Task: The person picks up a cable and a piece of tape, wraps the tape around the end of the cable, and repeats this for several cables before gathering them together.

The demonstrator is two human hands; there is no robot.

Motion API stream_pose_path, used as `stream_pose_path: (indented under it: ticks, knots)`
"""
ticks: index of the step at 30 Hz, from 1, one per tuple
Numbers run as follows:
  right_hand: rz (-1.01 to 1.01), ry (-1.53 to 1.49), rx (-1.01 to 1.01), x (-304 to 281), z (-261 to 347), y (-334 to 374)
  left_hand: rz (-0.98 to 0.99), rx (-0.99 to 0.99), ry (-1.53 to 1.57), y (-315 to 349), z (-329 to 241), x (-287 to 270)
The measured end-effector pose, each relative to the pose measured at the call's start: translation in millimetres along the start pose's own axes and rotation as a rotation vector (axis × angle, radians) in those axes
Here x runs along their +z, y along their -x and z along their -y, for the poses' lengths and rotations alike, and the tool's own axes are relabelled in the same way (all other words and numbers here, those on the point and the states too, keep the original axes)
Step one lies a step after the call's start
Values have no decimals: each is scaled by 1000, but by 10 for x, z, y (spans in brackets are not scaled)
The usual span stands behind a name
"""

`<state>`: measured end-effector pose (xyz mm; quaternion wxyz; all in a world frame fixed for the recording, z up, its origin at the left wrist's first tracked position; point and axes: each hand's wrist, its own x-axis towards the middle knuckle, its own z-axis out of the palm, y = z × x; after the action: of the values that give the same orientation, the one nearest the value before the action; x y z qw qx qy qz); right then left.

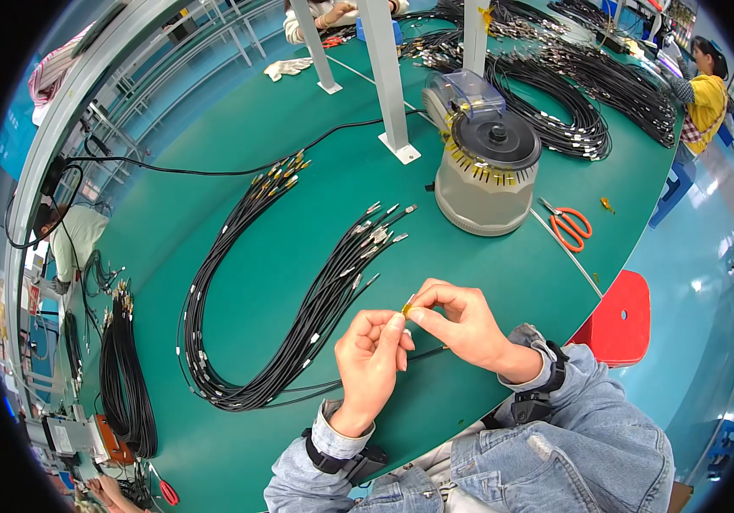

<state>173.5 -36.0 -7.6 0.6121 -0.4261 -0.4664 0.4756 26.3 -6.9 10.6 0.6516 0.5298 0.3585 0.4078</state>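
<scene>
Denim of my jacket point(559, 453) lies closest, with black straps point(327, 456) around both wrists. Just past it, my left hand point(368, 363) and right hand point(467, 329) meet, each with thumb and forefinger pinched on one small yellow-wrapped piece point(407, 309) — it sits right between my fingertips, neither hand nearer to it than the other. Its long axis seems to point away from me and a little rightward, a pale tip point(412, 298) at the far end; whether a cable joins it behind my left fingers, I cannot tell. Loose black cable point(427, 353) passes beneath my hands. To the left of them lies a U-shaped cable bundle point(315, 316), its ends fanned away from me — and beyond my right stands a tape dispenser point(482, 188).
</scene>
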Motion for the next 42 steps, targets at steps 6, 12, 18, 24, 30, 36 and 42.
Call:
stream_pose_path:
  ticks: [6,12,18,24,30,36,42]
  knots:
    - [-1,47,22,3,28,-2,-39,39,-32,-7,87,44]
    - [15,-47,394,-60,74,-19,-120,77,8,-30,72,2]
    - [-15,-64,159,33,75,-12,-116,94,11,-15,89,22]
    - [-9,-57,76,64,22,-32,-105,87,12,-11,84,47]
    - [-30,-63,43,77,9,-27,-106,92,11,-9,102,58]
    - [-41,-55,57,43,-34,-23,-112,87,-11,2,73,87]
    - [-21,-61,78,32,-16,-16,-92,38,5,23,53,86]
